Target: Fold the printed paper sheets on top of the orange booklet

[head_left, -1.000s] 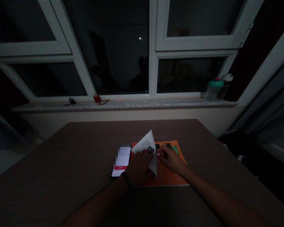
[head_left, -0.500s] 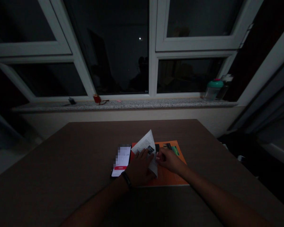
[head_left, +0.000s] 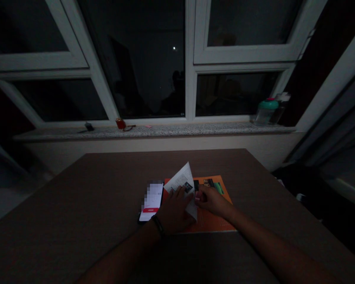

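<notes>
An orange book [head_left: 215, 221] lies on the brown table, with a white printed sheet [head_left: 180, 173] folded at an angle over its left part. My left hand [head_left: 176, 209] rests on the sheet, its fingers spread over the paper, and wears a dark band at the wrist. Close to the sheet's right edge, my right hand [head_left: 210, 200] is closed above the book, fingertips pinched together; what they hold, if anything, is too small to name. A phone [head_left: 154, 197] with a lit screen lies left of the book, beside my left hand.
The brown table [head_left: 106, 185] reaches toward a stone windowsill [head_left: 171, 129]. On the sill stand a bottle with a teal lid [head_left: 266, 110], a clear bottle [head_left: 279, 110], a small red item [head_left: 120, 123] and a dark small object [head_left: 89, 126].
</notes>
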The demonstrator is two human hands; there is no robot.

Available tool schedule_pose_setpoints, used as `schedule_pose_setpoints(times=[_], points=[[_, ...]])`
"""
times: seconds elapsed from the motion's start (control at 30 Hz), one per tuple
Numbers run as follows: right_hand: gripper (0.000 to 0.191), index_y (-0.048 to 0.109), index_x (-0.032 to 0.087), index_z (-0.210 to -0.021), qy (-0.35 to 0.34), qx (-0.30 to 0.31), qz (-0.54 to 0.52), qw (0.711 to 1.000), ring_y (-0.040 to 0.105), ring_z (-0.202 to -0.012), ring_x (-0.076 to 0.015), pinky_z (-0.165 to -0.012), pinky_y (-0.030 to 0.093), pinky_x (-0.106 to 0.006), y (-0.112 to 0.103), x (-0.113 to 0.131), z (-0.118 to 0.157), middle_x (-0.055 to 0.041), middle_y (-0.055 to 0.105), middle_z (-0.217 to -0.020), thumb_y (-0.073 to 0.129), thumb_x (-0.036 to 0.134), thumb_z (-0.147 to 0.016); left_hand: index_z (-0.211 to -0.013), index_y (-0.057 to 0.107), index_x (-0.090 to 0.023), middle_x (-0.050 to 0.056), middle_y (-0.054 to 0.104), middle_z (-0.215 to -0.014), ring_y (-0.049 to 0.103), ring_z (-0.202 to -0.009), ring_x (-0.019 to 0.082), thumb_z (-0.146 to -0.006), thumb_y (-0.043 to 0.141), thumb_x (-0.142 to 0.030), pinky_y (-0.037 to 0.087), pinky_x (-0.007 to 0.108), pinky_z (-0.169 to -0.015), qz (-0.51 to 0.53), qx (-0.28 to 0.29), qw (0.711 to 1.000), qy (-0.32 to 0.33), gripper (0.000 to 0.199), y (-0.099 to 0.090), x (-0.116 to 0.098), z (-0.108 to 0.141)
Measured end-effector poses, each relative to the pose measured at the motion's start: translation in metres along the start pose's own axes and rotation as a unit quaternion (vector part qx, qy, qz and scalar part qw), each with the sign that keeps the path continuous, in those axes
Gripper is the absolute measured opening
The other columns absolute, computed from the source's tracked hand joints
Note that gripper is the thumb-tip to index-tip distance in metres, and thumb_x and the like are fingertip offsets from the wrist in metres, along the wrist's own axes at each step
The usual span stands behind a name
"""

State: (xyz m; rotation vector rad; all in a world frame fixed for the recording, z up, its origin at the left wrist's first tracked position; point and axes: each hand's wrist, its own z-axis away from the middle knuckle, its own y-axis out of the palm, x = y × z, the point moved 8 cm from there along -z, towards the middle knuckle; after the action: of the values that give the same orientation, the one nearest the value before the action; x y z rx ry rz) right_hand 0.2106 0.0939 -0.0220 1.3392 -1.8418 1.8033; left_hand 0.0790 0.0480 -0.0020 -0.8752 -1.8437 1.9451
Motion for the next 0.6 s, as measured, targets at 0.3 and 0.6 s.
schedule_pose_setpoints(times=[0.3,0.6], points=[[0.014,0.051,0.019,-0.073,-0.005,-0.032,-0.002,0.999,0.052,-0.058,-0.0118,-0.053,0.034,-0.021,-0.006,-0.001,-0.002,0.0023,0.058,-0.067,0.064,0.019,-0.078,-0.142,0.036,-0.017,0.017,0.032,-0.152,0.027,-0.140,0.035,-0.080,0.067,-0.050,0.025,0.053,-0.113,0.007,-0.044,0.999,0.029,0.077,-0.003,-0.005,-0.002],[0.015,0.052,0.019,-0.073,-0.018,0.031,-0.011,0.999,0.051,-0.057,-0.0112,-0.052,0.033,-0.020,0.003,0.005,0.004,0.0030,0.057,-0.067,0.067,0.018,-0.075,-0.138,0.038,-0.019,0.013,0.045,-0.142,0.038,-0.133,0.032,-0.081,0.067,-0.041,0.031,0.048,-0.111,0.022,-0.058,0.996,0.065,0.068,-0.007,-0.012,0.001]])
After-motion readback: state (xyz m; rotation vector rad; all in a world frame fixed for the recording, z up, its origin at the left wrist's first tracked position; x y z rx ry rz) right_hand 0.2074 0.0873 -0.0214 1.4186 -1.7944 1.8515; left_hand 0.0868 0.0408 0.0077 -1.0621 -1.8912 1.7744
